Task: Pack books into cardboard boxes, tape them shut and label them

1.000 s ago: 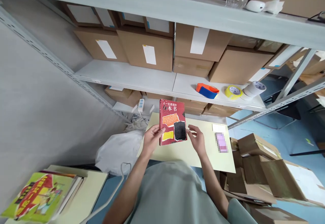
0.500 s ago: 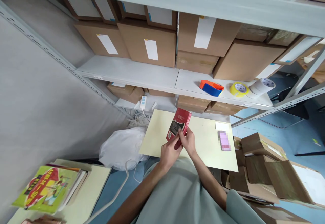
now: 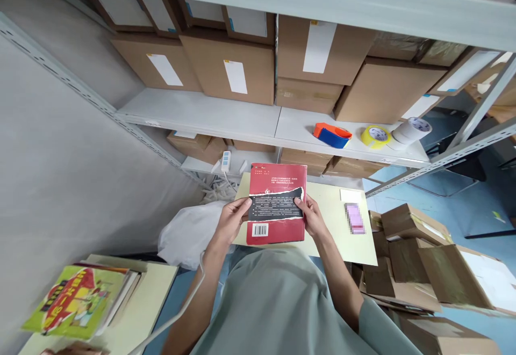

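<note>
A red book [image 3: 276,232] is held up above the pale yellow table [image 3: 334,237], its back cover facing me. A black band of small print crosses the cover, and a barcode sits at its lower left. My left hand [image 3: 231,221] grips the book's left edge, thumb on the cover. On the right edge my right hand [image 3: 314,218] holds it the same way, thumb over the end of the black band. The fingers behind the book are hidden. To the right on the table lie a white card [image 3: 350,195] and a pixelated pink-purple item [image 3: 355,218].
Ahead, a grey shelf [image 3: 201,116] carries cardboard boxes [image 3: 234,70], an orange and blue band [image 3: 332,135] and tape rolls [image 3: 375,136]. Opened cartons [image 3: 407,274] pile up at right. Books [image 3: 76,301] lie on a side table at lower left, near a white plastic bag [image 3: 187,234].
The book has turned from a slanted, edge-on pose to face me squarely. My hands, close together at its lower end before, have moved apart to its two sides.
</note>
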Demonstrator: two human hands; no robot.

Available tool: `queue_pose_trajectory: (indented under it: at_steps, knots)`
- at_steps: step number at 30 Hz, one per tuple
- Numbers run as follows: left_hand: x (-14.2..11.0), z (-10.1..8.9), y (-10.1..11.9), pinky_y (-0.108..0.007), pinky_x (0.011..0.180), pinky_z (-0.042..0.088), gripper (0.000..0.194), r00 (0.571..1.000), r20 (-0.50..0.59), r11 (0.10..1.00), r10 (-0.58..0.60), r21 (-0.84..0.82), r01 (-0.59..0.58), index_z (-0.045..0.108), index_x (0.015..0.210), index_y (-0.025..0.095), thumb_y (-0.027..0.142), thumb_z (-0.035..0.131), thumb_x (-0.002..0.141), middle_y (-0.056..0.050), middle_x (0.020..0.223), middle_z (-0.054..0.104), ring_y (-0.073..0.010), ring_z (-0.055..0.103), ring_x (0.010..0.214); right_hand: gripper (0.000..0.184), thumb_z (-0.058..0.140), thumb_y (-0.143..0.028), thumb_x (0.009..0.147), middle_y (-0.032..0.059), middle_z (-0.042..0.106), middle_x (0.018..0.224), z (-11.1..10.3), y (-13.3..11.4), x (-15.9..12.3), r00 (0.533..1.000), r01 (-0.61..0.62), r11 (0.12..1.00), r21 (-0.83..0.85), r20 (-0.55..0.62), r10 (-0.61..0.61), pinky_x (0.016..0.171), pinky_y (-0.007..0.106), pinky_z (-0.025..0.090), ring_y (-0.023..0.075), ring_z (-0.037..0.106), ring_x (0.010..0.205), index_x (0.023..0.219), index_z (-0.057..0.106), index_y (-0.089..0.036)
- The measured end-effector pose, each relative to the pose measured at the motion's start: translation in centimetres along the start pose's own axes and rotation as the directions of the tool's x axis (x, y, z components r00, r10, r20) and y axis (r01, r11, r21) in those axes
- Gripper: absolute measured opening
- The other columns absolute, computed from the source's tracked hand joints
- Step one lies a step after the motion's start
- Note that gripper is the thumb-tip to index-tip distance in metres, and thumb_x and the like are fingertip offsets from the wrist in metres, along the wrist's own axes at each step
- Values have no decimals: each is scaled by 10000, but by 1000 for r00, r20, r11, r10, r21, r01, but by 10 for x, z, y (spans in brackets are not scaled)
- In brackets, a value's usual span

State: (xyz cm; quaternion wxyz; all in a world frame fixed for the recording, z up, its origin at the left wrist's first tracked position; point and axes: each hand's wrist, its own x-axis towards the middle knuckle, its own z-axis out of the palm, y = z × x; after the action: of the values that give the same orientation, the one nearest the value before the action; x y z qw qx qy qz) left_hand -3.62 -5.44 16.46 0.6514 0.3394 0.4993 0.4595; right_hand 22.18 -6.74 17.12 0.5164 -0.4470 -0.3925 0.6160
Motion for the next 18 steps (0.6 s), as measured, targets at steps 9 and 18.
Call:
queue_pose_trajectory:
  at_steps: [9,18]
  knots:
    - [-8,9,-2,-464,911,697,732,1000,15,999,17,39,-17,862,1117,155,665,1011,615,-160,1114,866,-376,834,1054,657,794,-751,889,101,837,1214,-10,8,-11,1000,3,999,-46,-31,-5,957,467,663,374,772,1183,1312,759,-249]
    - [-8,21,-20,-487,1004,680,708,995,-64,995,74,67,-70,877,1188,172,638,986,666,-121,1182,863,-374,818,1135,866,872,-771,795,131,638,1633,-10,42,5,974,30,972,-234,-212,-82,1270,559,496,409,534,1568,1466,726,-243]
